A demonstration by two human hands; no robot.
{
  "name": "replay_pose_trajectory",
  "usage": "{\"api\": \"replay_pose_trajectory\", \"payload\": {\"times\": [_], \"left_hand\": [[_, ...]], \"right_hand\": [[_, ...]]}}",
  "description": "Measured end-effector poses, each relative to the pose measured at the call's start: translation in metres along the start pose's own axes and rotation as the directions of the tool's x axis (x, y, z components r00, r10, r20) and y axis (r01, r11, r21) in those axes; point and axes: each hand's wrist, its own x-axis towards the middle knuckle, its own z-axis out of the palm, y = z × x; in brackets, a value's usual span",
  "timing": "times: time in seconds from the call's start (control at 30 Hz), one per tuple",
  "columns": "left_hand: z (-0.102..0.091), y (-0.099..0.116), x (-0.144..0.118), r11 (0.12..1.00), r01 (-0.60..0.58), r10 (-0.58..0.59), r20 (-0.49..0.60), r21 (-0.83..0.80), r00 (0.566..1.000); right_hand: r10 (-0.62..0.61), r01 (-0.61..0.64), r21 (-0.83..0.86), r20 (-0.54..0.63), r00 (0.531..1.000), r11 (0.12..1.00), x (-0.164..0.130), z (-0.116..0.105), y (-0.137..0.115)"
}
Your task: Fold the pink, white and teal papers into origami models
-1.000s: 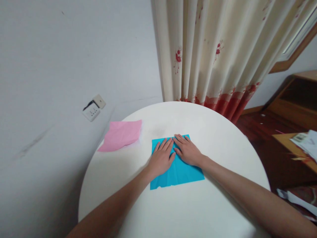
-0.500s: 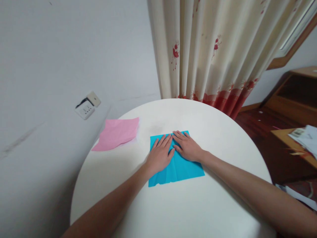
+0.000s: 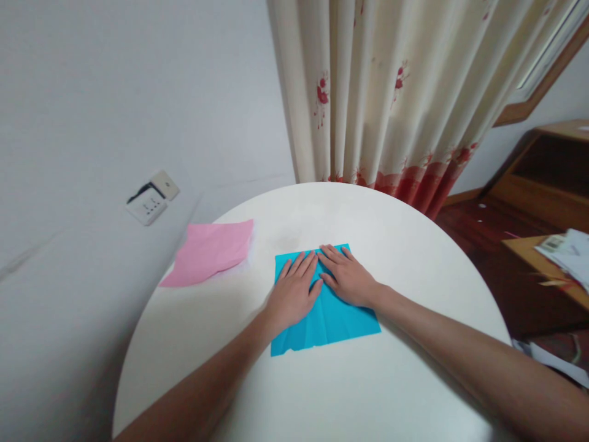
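The view had shifted since the earlier frame, so the wall socket [image 3: 147, 206] and the pink sheet [image 3: 209, 253] slid toward nine o'clock in it, while both hands kept their places. Going left to right, the socket sat on the wall [image 3: 115, 104], then the pink sheet lay on the round white table [image 3: 405, 239], between nine and ten o'clock from the blue sheet. The left forearm came in from eight o'clock, its hand [image 3: 293, 296] palm down on the blue sheet [image 3: 317, 331], fingers stretched toward one o'clock with slim gaps, thumb held out wider. The blue sheet lay flat and faintly creased beneath both hands. The right hand [image 3: 347, 277] was palm down too, its forearm from four o'clock, fingers extended and narrowly spaced between ten and eleven, tips at the far edge. The thumb tips nearly met; neither hand gripped anything. The curtain [image 3: 381, 98] hung between twelve and one o'clock.
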Motion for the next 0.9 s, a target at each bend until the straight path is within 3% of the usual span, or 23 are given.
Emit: {"api": "replay_pose_trajectory", "payload": {"times": [0.23,0.5,0.73,0.9], "left_hand": [[-0.002,-0.001,-0.001,1.0,-0.019,0.019,0.003,-0.009,1.0],[-0.001,-0.004,-0.004,1.0,-0.029,0.029,0.007,-0.012,1.0],[-0.004,-0.005,-0.009,1.0,-0.024,0.024,0.028,-0.02,0.999],[-0.002,-0.008,-0.011,0.999,-0.034,0.034,0.003,-0.03,0.999]], "right_hand": [[-0.015,0.015,0.005,0.015,1.0,1.0,-0.001,-0.002,0.0],[0.131,-0.132,-0.042,-0.028,0.991,0.99,-0.001,0.0,0.01],[0.27,-0.271,0.003,-0.129,0.954,0.962,0.001,-0.018,0.036],[0.384,-0.366,0.118,-0.219,0.897,0.923,0.004,-0.029,0.048]]}}
